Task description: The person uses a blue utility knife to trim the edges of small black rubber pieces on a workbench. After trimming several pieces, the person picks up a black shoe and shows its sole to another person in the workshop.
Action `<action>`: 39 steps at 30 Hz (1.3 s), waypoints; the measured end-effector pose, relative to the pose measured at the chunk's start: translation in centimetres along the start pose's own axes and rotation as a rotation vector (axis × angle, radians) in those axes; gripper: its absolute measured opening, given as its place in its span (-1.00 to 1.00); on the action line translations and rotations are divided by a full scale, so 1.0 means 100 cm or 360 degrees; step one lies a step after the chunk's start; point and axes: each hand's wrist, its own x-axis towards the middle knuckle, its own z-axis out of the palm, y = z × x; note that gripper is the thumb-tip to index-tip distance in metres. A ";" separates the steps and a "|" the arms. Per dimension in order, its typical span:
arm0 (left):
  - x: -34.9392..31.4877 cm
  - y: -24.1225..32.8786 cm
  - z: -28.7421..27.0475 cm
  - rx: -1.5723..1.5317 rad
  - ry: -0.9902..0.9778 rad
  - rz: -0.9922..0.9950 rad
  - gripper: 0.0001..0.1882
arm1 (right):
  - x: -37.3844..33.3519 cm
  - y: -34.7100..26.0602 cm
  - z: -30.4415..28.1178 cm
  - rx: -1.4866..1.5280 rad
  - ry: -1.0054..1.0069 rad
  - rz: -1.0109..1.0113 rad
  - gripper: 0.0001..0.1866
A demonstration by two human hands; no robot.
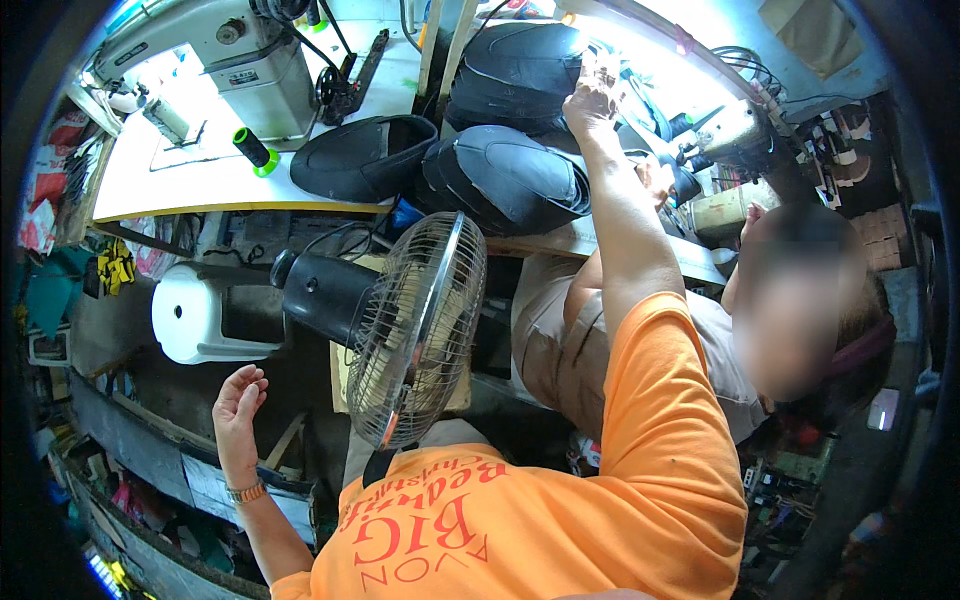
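My right hand [592, 92] reaches far forward to the right edge of a stack of black shoe uppers [520, 55], beneath a bright lamp. Its fingers look stretched out, though glare washes over them, and I make out nothing held in them. A second stack of black uppers [510, 180] lies nearer, left of my forearm. Another black upper [365, 158] rests by itself on the white sewing table [200, 190]. Low on the left, my left hand [240, 405] hangs in the air with loosely bent fingers, holding nothing. A white stool [195, 315] stands just beyond it.
A black fan [420, 330] with a wire cage stands close before my body. At the far left is a sewing machine [255, 70] with a green-based thread spool [255, 150]. A co-worker [700, 350] sits on the right, one hand [655, 180] near another machine [735, 135].
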 end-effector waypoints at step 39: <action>0.013 -0.019 0.029 0.0186 -0.0112 -0.0191 -0.70 | 0.022 0.048 -0.040 -0.0595 -0.1008 -0.1087 -0.51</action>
